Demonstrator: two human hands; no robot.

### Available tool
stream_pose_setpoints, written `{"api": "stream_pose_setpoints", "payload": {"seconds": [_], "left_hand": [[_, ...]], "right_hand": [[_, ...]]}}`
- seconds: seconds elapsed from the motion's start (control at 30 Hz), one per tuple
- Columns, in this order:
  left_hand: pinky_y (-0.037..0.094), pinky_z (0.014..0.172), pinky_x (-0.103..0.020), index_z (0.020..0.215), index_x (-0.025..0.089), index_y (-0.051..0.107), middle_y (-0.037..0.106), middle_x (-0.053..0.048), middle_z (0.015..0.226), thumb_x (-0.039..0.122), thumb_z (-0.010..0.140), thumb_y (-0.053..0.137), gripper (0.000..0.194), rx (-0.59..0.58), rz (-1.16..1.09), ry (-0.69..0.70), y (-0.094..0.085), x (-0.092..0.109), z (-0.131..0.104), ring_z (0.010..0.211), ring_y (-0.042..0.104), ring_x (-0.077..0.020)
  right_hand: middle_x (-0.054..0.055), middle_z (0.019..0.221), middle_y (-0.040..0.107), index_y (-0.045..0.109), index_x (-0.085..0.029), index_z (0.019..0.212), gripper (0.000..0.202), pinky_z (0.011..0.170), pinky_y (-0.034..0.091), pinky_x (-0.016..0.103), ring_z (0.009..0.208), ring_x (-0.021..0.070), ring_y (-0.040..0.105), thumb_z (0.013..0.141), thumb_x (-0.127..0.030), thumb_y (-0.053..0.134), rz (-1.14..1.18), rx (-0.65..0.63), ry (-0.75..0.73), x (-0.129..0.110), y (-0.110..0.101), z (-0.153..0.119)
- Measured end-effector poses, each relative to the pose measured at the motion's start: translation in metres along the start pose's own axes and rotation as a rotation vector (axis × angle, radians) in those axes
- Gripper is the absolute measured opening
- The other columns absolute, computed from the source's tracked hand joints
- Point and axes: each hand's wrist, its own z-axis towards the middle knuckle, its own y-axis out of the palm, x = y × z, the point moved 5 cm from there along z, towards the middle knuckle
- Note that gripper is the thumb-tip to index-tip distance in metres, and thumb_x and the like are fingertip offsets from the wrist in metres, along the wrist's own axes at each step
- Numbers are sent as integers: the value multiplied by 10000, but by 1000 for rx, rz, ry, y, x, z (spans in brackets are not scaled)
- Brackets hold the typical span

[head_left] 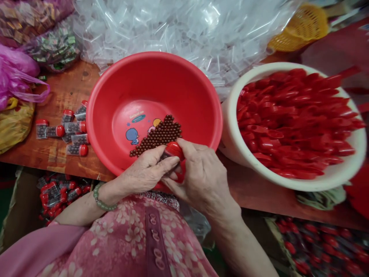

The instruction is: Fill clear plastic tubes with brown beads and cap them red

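Observation:
Over the near rim of a red basin [155, 57], my two hands meet around a small clear bottle with a red cap [173, 149]. My left hand [148, 169] wraps its fingers about the bottle's body, which is mostly hidden. The fingers of my right hand [201, 173] press on the red cap. Round brown beads [161, 134] lie in a heap on the basin floor, just beyond my fingers. To the left of the basin, several filled bottles with red caps [75, 127] rest on the wooden table [63, 161].
A white tub [253, 161] full of red plastic pieces [294, 119] stands right of the basin. Behind it spreads a large bag of clear bottles [184, 30], with a yellow basket [302, 29] at far right. Boxes of capped bottles [57, 196] sit below the table edge.

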Motion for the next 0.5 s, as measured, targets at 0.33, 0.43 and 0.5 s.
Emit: {"api": "stream_pose_setpoints", "payload": {"seconds": [0.33, 0.43, 0.5], "left_hand": [[450, 627, -220, 844, 157, 501, 551, 12, 742, 290, 937, 553, 170, -59, -55, -50, 10, 2, 2, 646, 523, -80], [470, 637, -222, 811, 152, 535, 581, -3, 726, 424, 947, 544, 304, -80, -111, -47, 10, 3, 2, 650, 556, -89], [489, 628, -238, 763, 147, 570, 598, -18, 682, 528, 973, 437, 455, -38, -122, -77, 9, 2, 5, 621, 572, -101]], "right_hand": [[132, 916, 659, 463, -128, 1351, 654, 674, 543, 375, 777, 248, 621, 768, -353, 657, -1, 89, -57, 1, -5, 2], [113, 889, 659, 451, -150, 1373, 682, 659, 535, 377, 757, 245, 614, 768, -370, 676, -10, 86, -80, 0, -6, 5], [118, 880, 658, 441, -142, 1395, 713, 660, 534, 386, 761, 256, 615, 772, -385, 687, -24, 88, -116, -1, -7, 8]]}}
